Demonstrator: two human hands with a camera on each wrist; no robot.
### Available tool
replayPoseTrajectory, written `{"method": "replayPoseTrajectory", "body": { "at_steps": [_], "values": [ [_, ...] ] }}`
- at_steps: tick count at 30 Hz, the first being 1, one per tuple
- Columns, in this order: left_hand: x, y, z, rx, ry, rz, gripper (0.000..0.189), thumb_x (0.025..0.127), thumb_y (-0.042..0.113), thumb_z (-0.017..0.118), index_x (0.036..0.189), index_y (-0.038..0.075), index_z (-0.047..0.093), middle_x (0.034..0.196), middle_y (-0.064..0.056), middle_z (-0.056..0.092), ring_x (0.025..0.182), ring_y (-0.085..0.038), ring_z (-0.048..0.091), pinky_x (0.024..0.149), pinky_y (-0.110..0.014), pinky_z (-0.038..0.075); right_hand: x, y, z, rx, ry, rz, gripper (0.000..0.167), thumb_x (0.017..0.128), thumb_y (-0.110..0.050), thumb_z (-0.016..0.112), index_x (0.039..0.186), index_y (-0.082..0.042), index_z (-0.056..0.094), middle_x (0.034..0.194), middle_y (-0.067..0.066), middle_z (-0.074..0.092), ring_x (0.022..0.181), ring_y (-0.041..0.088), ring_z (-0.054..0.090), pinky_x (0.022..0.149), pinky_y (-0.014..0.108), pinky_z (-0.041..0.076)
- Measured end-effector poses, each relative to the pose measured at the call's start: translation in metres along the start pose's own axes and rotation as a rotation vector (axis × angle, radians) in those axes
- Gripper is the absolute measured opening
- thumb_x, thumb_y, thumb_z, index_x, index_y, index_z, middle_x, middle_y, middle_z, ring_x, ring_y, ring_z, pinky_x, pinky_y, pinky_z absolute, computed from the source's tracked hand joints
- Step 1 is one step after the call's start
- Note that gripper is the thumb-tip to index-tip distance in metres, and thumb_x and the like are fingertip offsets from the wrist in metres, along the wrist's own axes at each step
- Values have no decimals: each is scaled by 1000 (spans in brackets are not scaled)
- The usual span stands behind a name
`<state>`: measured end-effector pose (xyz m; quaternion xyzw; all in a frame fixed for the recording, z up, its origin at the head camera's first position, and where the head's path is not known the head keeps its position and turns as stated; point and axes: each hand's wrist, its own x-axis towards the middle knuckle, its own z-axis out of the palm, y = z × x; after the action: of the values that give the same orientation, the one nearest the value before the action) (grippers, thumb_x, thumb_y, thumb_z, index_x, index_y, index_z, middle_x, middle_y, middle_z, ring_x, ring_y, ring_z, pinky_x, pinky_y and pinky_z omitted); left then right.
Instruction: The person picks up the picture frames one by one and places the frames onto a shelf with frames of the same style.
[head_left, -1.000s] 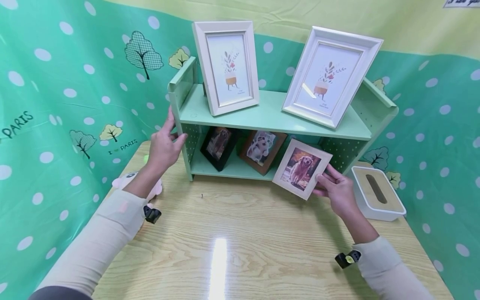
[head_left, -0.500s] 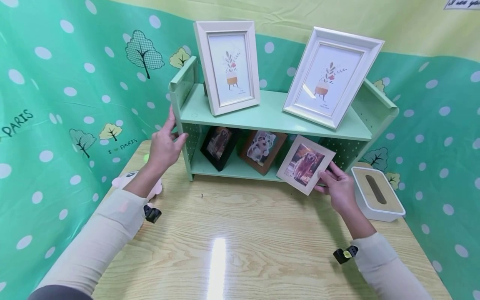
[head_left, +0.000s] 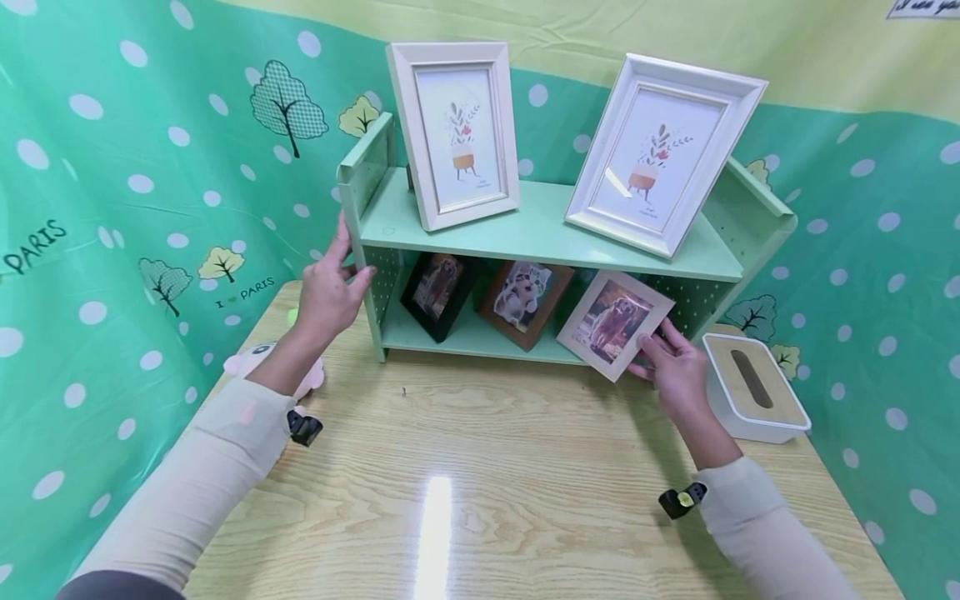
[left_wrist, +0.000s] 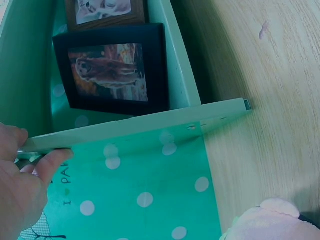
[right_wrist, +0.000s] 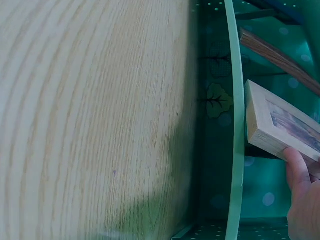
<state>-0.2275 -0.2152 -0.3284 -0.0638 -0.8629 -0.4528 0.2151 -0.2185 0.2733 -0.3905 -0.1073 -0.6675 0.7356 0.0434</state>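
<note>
My right hand [head_left: 681,371] pinches a light wood picture frame [head_left: 611,325] by its lower right side, thumb on the front. The frame holds a dog photo and leans tilted at the lower level of the green shelf [head_left: 547,250]. Seen from the right wrist, its light wooden edge [right_wrist: 265,122] is just inside the shelf's front edge. My left hand [head_left: 330,292] holds the shelf's left side panel; in the left wrist view, the thumb [left_wrist: 57,159] lies along the panel edge. A black frame [head_left: 437,293] and a brown frame [head_left: 525,302] with a kitten photo stand left of the held one.
Two larger white frames with plant prints stand on the upper level, one on the left [head_left: 457,137] and one on the right [head_left: 663,154]. A white tissue box [head_left: 757,387] with a wooden lid sits right of the shelf. Behind my left forearm is a pink plush toy [head_left: 311,379].
My right hand has moved the light wood frame up and slightly right, farther into the lower level of the shelf. My left hand stays on the side panel.
</note>
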Motion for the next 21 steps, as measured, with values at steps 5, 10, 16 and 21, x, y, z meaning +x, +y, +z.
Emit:
{"method": "replayPoseTrajectory", "body": {
  "at_steps": [5,10,16,21],
  "values": [
    [0,0,0,-1,-1,2,88,102,6,59,163,40,7,161,-20,37,127,-50,56,93,-56,60,4,2,4,36,18,-16,69,98,-8,67,157,-24,36,141,13,59,85,9,78,76,32,65],
    [0,1,0,-2,-6,-5,88,102,7,59,163,40,6,162,-20,37,128,-49,56,93,-56,60,7,3,7,34,37,-34,68,98,-7,67,156,-23,38,141,15,59,86,7,78,75,30,65],
    [0,0,-1,-4,-7,-8,88,102,7,60,163,40,7,161,-20,37,128,-49,56,93,-56,60,9,2,10,19,52,-51,67,98,-7,66,156,-23,37,143,18,56,84,7,77,75,28,65],
    [0,0,0,-5,-5,-9,88,101,7,60,163,41,7,161,-20,38,128,-49,56,94,-56,60,10,1,11,-2,62,-53,67,99,-8,65,157,-24,36,146,21,52,85,7,77,76,27,65]
  ]
}}
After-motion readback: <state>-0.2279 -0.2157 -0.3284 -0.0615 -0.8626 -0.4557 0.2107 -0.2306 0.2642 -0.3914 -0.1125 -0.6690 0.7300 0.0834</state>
